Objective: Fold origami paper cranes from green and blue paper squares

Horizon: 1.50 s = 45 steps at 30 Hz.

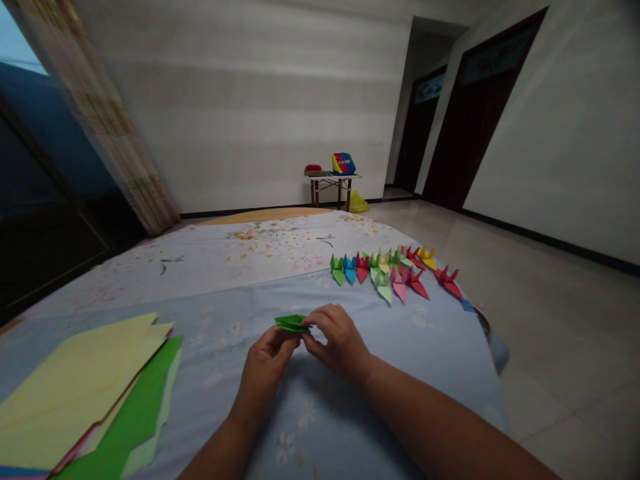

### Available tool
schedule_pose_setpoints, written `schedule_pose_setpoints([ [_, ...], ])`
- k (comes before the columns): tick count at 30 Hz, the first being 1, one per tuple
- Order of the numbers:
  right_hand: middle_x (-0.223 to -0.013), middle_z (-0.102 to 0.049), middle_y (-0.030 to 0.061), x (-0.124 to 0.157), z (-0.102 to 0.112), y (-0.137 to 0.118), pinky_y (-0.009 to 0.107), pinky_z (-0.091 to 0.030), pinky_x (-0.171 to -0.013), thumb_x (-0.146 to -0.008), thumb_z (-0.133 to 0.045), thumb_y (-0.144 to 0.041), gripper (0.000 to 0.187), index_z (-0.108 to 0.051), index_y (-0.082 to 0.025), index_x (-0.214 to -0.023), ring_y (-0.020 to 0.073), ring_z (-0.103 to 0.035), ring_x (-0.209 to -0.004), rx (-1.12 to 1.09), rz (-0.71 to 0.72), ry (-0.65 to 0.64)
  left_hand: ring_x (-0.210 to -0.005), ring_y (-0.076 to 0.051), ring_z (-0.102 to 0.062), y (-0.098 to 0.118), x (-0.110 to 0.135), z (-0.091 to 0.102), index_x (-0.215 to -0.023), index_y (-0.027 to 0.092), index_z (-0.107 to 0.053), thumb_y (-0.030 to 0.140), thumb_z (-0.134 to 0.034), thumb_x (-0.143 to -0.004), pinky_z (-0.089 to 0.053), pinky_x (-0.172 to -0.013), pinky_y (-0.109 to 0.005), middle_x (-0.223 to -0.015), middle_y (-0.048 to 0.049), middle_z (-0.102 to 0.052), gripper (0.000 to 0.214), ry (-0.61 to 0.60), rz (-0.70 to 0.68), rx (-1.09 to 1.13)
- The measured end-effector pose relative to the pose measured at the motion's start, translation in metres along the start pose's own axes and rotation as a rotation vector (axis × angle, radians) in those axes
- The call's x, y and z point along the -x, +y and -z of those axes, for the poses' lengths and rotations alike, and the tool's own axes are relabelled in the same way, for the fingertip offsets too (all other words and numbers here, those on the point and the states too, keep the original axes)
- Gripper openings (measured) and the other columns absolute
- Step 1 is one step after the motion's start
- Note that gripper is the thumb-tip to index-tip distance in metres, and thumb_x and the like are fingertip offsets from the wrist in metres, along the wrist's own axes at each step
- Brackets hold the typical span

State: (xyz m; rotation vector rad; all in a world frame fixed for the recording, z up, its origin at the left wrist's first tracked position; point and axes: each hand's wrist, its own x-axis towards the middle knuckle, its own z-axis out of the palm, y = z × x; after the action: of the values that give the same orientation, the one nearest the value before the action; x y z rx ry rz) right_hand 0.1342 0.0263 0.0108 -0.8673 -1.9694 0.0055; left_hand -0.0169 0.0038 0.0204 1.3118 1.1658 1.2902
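- A loose stack of large flat paper sheets (85,393), pale yellow on top with bright green beneath, lies at the left on the light blue flowered cloth (225,280).
- The left hand (265,367) has its fingertips pinched on the near left edge of a small folded green paper piece (291,323).
- That green piece sits just above the cloth, between both hands; its exact shape is hard to make out in the dim light.
- The right hand (337,340) is curled, fingertips closed on the piece's right end.
- A row of small folded paper cranes (390,270) in green, blue, red, yellow and pink lies farther right, well apart from the hands.
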Motion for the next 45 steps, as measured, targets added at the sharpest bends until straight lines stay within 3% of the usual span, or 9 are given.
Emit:
schedule_pose_setpoints([
  [4, -0.078, -0.060, 0.0041, 0.001, -0.001, 0.001, 0.030, -0.039, -0.071, -0.079, -0.051, -0.014, 0.010, -0.057, -0.018, -0.085, 0.0160, -0.053, -0.075, -0.061, -0.069, -0.009, -0.093, -0.022, -0.063, 0.000, 0.000, -0.002, -0.094, 0.016, -0.064, 0.029, -0.066, -0.068, -0.046, -0.089, -0.034, -0.095, -0.0060, -0.070, 0.029, -0.010, -0.022, 0.018],
  [9, -0.074, -0.060, 0.0013, 0.000, -0.002, 0.002, 0.028, -0.040, -0.069, -0.079, -0.052, -0.017, 0.007, -0.058, -0.018, -0.083, 0.0139, -0.053, -0.071, -0.274, -0.294, -0.030, -0.092, -0.021, -0.063, -0.006, 0.002, -0.006, -0.100, 0.017, -0.057, 0.030, -0.070, -0.066, -0.047, -0.087, -0.035, -0.099, -0.0071, -0.067, 0.038, 0.015, -0.058, 0.047],
  [15, -0.071, -0.057, -0.0006, -0.002, -0.008, 0.008, 0.026, -0.043, -0.064, -0.077, -0.059, -0.034, 0.017, -0.055, -0.018, -0.081, 0.0121, -0.052, -0.065, -0.836, -0.600, -0.057, -0.094, -0.023, -0.061, -0.011, 0.004, -0.005, -0.102, 0.018, -0.056, 0.031, -0.072, -0.064, -0.045, -0.087, -0.039, -0.101, -0.0071, -0.064, 0.043, 0.126, -0.150, -0.153],
  [19, -0.070, -0.057, -0.0008, -0.002, -0.012, 0.014, 0.025, -0.041, -0.063, -0.072, -0.066, -0.041, 0.028, -0.055, -0.018, -0.082, 0.0113, -0.051, -0.064, -1.116, -0.671, -0.091, -0.103, -0.024, -0.057, -0.004, 0.007, -0.004, -0.101, 0.020, -0.060, 0.035, -0.064, -0.073, -0.043, -0.089, -0.038, -0.107, -0.0076, -0.062, 0.033, 0.095, -0.221, -0.191],
  [22, -0.070, -0.057, -0.0007, -0.001, -0.013, 0.015, 0.024, -0.038, -0.061, -0.070, -0.069, -0.042, 0.030, -0.056, -0.017, -0.082, 0.0102, -0.050, -0.062, -1.189, -0.691, -0.115, -0.105, -0.022, -0.055, 0.000, 0.009, -0.004, -0.101, 0.020, -0.061, 0.033, -0.055, -0.081, -0.041, -0.092, -0.036, -0.107, -0.0073, -0.062, 0.024, 0.061, -0.274, -0.194],
  [26, -0.066, -0.055, -0.0016, -0.001, -0.013, 0.012, 0.023, -0.036, -0.058, -0.065, -0.072, -0.044, 0.035, -0.057, -0.017, -0.080, 0.0094, -0.047, -0.058, -1.258, -0.731, -0.166, -0.098, -0.021, -0.058, 0.000, 0.008, -0.004, -0.094, 0.021, -0.064, 0.030, -0.053, -0.081, -0.043, -0.089, -0.034, -0.099, -0.0059, -0.063, 0.020, 0.082, -0.305, -0.206],
  [32, -0.059, -0.051, -0.0027, -0.004, -0.009, 0.005, 0.021, -0.031, -0.051, -0.056, -0.077, -0.046, 0.040, -0.059, -0.016, -0.075, 0.0077, -0.041, -0.052, -1.381, -0.845, -0.259, -0.082, -0.019, -0.062, 0.002, 0.007, -0.005, -0.087, 0.020, -0.066, 0.034, -0.062, -0.074, -0.047, -0.077, -0.030, -0.086, -0.0042, -0.064, 0.020, 0.137, -0.219, -0.190],
  [37, -0.058, -0.052, -0.0027, -0.002, -0.010, 0.006, 0.020, -0.029, -0.050, -0.057, -0.078, -0.042, 0.036, -0.060, -0.015, -0.072, 0.0074, -0.040, -0.051, -1.388, -0.850, -0.263, -0.076, -0.018, -0.064, 0.004, 0.008, -0.008, -0.086, 0.018, -0.063, 0.035, -0.068, -0.068, -0.049, -0.073, -0.029, -0.082, -0.0032, -0.068, 0.025, 0.158, -0.116, -0.077],
  [45, -0.056, -0.050, -0.0039, -0.003, -0.011, 0.005, 0.019, -0.026, -0.048, -0.059, -0.077, -0.039, 0.032, -0.059, -0.014, -0.068, 0.0059, -0.038, -0.048, -1.386, -0.873, -0.304, -0.075, -0.017, -0.063, 0.000, 0.009, -0.007, -0.088, 0.018, -0.061, 0.035, -0.068, -0.070, -0.049, -0.072, -0.027, -0.081, -0.0016, -0.066, 0.025, 0.150, -0.134, -0.136],
])
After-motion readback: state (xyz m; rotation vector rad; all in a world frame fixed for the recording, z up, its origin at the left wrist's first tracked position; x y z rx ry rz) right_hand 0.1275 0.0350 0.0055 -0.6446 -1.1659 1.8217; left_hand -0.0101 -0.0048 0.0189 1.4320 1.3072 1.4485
